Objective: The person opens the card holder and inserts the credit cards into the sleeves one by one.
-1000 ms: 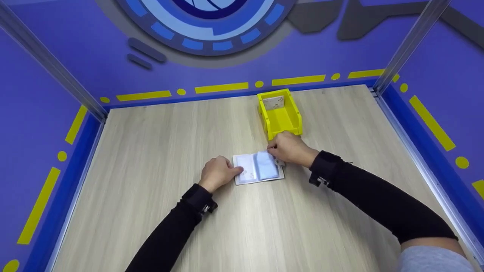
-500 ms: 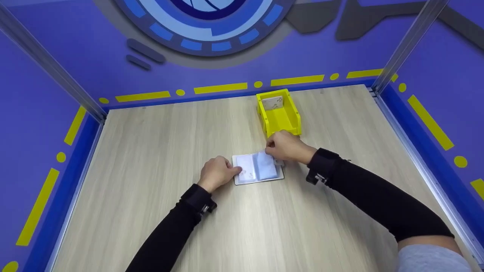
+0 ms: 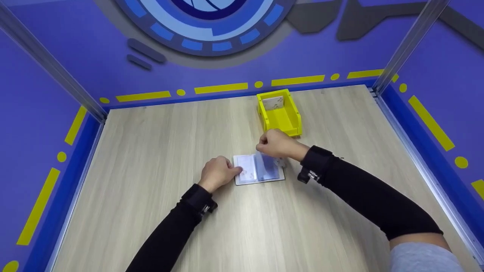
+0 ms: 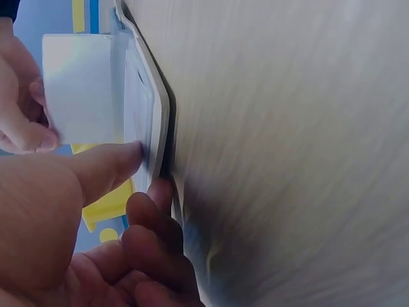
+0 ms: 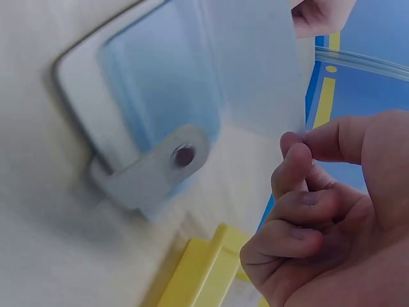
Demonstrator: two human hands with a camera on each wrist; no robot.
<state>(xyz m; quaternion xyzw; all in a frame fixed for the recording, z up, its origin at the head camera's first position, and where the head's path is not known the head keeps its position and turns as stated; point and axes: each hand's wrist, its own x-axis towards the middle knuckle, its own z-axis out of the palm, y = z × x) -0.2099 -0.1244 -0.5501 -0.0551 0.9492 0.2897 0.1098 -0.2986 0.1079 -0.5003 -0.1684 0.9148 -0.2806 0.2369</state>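
The right grip (image 3: 278, 143) is closed on one corner of a clear leaf (image 4: 83, 86), thumb and forefinger pinching its free edge, the other fingers curled in. The left grip (image 3: 216, 173) pinches the holder (image 3: 245, 166) by its left edge, thumb on the left page, fingers at the rim. The holder lies spread on the counter (image 3: 302, 234), just below and right of the centre of the head frame; the leaf stands raised from it near the fold.

Turning the leaf seems to be the step in hand. To do it well, I would keep the left thumb pressing down, pinch a single leaf lightly, and swing it about the fold rather than pull upward, since thin plastic looks apt to cling or crease. The strap (image 5: 150, 169) with its metal snap, at the holder's right side, is best kept out of the leaf's path.

The counter is pale wood-grain and looks flat. Above the right grip, upper right of centre, a yellow bin (image 3: 281, 120) stands with a patterned card (image 3: 273, 102) against its rear wall. Blue-purple walls (image 3: 87, 41) with yellow marks close in the back and sides; metal posts (image 3: 408, 45) run up their corners.
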